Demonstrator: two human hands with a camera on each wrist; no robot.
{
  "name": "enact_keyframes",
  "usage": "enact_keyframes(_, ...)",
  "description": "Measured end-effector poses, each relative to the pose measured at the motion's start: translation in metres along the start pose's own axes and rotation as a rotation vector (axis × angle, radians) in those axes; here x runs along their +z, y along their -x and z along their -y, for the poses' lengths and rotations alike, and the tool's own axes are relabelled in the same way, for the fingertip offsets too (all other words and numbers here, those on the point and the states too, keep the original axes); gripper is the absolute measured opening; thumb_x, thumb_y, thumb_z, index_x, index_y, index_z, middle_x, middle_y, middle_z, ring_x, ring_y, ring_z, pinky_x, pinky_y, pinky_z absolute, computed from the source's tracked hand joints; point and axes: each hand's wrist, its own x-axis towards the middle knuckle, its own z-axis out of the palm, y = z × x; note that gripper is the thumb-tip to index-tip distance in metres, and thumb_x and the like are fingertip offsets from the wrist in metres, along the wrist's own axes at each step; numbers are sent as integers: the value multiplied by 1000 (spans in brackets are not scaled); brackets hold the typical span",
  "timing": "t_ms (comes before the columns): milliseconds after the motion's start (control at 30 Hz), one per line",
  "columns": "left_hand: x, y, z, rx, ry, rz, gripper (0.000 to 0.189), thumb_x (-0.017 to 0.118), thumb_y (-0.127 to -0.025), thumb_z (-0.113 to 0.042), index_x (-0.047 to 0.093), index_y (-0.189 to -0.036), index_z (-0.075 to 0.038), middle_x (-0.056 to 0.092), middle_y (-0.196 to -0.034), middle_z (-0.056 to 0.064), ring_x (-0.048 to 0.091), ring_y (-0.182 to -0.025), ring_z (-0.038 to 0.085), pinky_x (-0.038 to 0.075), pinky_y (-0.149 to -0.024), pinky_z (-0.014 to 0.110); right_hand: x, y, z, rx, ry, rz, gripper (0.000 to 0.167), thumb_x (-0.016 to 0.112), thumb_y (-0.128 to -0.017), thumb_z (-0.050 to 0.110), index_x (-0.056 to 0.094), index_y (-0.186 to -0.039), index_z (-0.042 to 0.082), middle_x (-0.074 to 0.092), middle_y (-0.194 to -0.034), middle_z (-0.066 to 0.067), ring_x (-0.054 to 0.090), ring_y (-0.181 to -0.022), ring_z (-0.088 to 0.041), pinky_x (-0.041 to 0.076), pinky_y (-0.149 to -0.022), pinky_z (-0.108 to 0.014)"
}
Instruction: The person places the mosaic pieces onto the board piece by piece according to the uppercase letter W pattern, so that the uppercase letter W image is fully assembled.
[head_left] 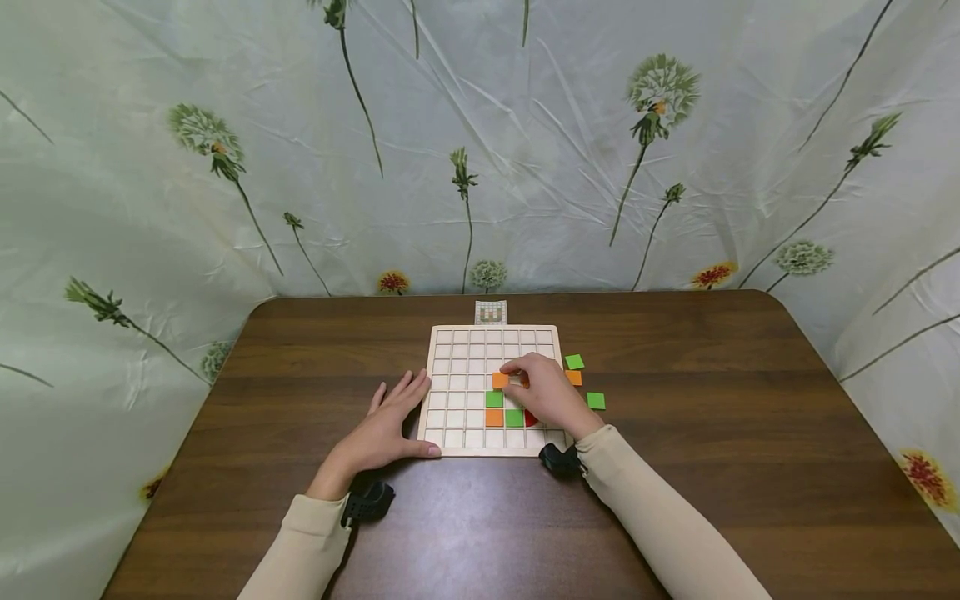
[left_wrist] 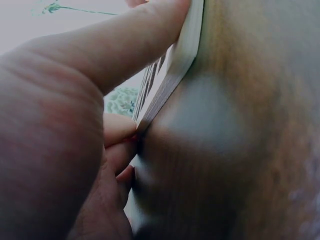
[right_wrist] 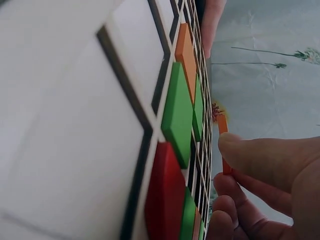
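Your right hand (head_left: 553, 392) pinches an orange tile (head_left: 500, 380) between thumb and fingers. The right wrist view shows the thumb lying across the tile's middle, one end sticking out past it and the other end meeting the fingertips. That tile is raised off the grid board (head_left: 457, 383), a gap visible beneath it; exactly which cell it hangs over, you cannot tell.

Toward you from the pinch, a green tile (head_left: 494, 399), a second orange tile (head_left: 494, 418) and another green tile (head_left: 513, 418) sit in cells, with a red tile (head_left: 530, 419) partly hidden by the same hand.

Your left hand (head_left: 382, 437) has its fingers stretched out and spread along the board's left edge, thumb on the near left corner. Three loose tiles (head_left: 596, 401) lie on the worktop (head_left: 712, 417), right of the board.
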Motion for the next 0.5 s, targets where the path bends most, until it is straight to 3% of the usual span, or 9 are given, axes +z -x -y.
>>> enact_keyframes(200, 1, 0, 0, 0, 1, 0, 114, 83, -77, -52, 21, -160, -6, 15, -167, 11, 5, -154, 32, -7, -117, 61, 4, -4, 1, -7, 8, 2, 25, 71, -93, 12, 74, -117, 8, 64, -98, -2, 52, -82, -17, 46, -74, -33)
enact_keyframes(500, 1, -1, 2, 3, 0, -9, 114, 84, -76, -52, 22, -160, -6, 15, -167, 10, 5, -154, 32, -7, -118, 59, 5, -9, 3, 3, 11, 9, 23, 72, -92, 12, 75, -115, 7, 67, -104, -4, 55, -86, -18, 49, -79, -35)
